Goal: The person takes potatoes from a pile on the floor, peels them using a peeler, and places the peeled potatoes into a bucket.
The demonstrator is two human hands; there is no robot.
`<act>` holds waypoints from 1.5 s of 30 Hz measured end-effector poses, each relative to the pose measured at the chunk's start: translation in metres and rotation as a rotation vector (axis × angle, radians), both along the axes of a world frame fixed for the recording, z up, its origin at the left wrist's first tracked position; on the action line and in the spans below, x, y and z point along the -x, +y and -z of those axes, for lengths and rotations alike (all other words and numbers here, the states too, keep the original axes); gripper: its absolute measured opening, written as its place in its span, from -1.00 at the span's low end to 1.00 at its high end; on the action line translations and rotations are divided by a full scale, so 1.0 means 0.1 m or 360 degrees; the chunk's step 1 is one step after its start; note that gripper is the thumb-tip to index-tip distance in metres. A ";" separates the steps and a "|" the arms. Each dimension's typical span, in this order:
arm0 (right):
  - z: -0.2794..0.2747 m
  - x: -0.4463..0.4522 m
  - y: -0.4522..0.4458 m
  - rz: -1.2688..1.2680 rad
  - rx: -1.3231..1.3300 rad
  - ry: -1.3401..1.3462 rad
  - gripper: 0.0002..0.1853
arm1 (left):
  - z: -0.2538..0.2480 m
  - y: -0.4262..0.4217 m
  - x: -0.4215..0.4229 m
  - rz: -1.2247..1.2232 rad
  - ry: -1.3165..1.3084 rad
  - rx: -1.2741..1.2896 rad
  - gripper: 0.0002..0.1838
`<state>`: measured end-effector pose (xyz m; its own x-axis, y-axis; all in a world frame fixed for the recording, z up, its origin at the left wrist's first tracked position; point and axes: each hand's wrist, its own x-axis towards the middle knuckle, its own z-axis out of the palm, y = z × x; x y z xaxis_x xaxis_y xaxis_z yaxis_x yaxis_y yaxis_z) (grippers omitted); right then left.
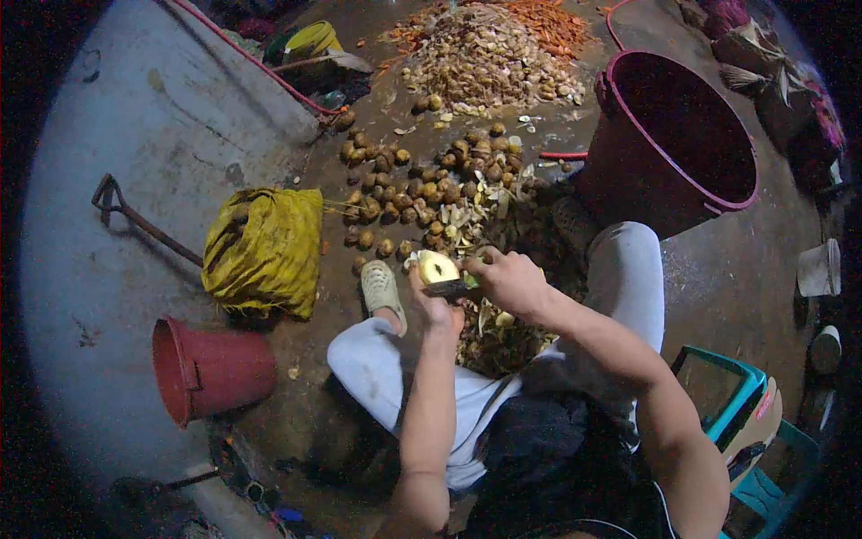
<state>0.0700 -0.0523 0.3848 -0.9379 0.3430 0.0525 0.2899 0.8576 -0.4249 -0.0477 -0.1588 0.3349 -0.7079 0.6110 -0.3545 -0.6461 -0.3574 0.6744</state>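
My left hand is closed around a potato whose pale yellow, peeled face turns up and shows a dark spot in the middle. My right hand is closed at its right side, gripping what looks like a knife. Its dark flat part lies against the potato's lower edge, and a bit of green shows by my fingers. Under both hands, between my legs, spreads a heap of peelings. Several unpeeled brown potatoes lie on the floor just beyond.
A large maroon tub stands at the right front. On the left are a yellow woven sack, a red bucket lying tilted and a shovel handle. Pale and orange scraps are piled farther off. A teal stool stands right.
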 end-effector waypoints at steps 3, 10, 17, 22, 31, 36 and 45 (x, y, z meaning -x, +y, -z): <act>0.01 0.01 0.03 0.0013 0.0028 0.0016 -0.67 | -0.09 0.03 -0.01 0.0094 0.0124 -0.0111 -0.54; -0.06 0.04 0.01 -0.0027 0.0144 -0.0091 -0.68 | -0.23 0.07 -0.02 0.0126 0.0473 -0.0175 -0.51; -0.05 0.08 0.00 0.0081 0.0069 -0.0066 -0.69 | -0.29 0.10 -0.04 -0.0034 0.0552 -0.0156 -0.56; 0.03 0.09 -0.03 0.0120 0.0069 -0.0033 -0.69 | -0.32 0.10 -0.11 -0.0031 0.0442 -0.0004 -0.60; -0.01 0.08 -0.01 0.0093 0.0235 -0.0033 -0.66 | -0.47 -0.01 -0.06 0.0319 0.0139 -0.0520 -0.42; 0.08 0.08 0.06 -0.0038 0.0497 0.0022 -0.62 | -0.47 -0.04 0.14 0.0506 0.1161 -0.0122 0.09; -0.14 -0.14 0.11 -0.0140 0.0559 -0.0006 -0.55 | -0.51 -0.08 0.15 0.0486 0.1829 0.0264 -0.02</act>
